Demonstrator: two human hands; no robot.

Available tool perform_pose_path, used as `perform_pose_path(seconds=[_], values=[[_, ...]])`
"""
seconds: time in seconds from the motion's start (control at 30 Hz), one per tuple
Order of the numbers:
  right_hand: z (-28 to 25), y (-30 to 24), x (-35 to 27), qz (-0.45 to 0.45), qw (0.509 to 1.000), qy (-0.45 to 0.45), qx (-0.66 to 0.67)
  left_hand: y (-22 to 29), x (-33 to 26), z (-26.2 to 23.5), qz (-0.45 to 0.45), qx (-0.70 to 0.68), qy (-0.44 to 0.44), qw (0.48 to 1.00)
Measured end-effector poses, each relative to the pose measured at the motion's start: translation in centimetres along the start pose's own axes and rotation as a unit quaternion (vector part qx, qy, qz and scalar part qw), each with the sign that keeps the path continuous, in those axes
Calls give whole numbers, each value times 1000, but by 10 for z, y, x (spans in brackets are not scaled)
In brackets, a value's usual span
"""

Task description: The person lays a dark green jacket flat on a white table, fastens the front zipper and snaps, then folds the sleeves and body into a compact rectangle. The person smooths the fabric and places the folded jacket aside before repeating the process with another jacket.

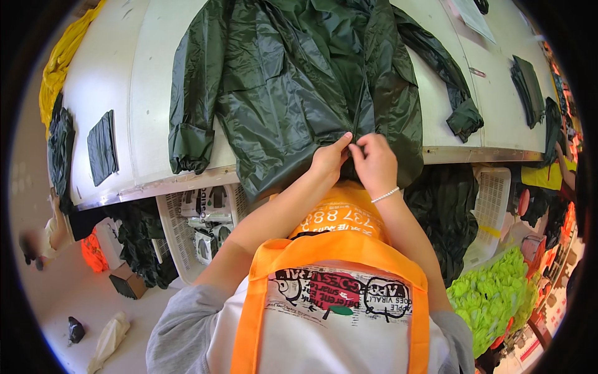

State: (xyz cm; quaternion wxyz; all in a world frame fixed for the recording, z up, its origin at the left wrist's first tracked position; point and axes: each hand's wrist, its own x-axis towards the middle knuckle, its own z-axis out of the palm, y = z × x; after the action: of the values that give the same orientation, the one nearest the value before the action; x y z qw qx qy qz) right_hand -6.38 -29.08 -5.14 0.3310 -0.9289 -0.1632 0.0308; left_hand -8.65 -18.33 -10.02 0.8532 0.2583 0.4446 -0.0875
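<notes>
From the head camera, my left hand (329,159) and right hand (375,163) both pinched the zipper foot of the dark green rain jacket (293,87), spread flat on the white table (131,93); I judged the 2 hems needed levelling first.

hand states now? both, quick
Left hand: closed, pinching the jacket front at the bottom of its zipper.
Right hand: closed, pinching the jacket hem just beside the left.
</notes>
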Motion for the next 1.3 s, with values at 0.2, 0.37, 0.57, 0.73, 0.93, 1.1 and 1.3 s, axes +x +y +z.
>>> perform_pose_path(seconds=[0.2,0.37,0.57,0.73,0.93,1.1,1.3], values=[[29,6,7,107,994,-12,8,-1,2,1,-5,-10,-14,1000],[33,18,-1,185,973,-31,135,-3,5,-2,-9,-44,-31,999],[27,28,-3,362,829,-121,408,0,7,-4,-19,-7,-13,1000],[21,35,-16,459,670,-123,570,-2,8,-4,-20,-42,-35,998],[20,38,-20,488,591,-149,625,-2,13,-18,-28,-63,-61,996],[21,39,-21,458,577,-103,668,4,11,-29,-46,-36,-23,998],[19,25,-19,426,645,-105,626,1,9,-35,-50,-77,-88,992]])
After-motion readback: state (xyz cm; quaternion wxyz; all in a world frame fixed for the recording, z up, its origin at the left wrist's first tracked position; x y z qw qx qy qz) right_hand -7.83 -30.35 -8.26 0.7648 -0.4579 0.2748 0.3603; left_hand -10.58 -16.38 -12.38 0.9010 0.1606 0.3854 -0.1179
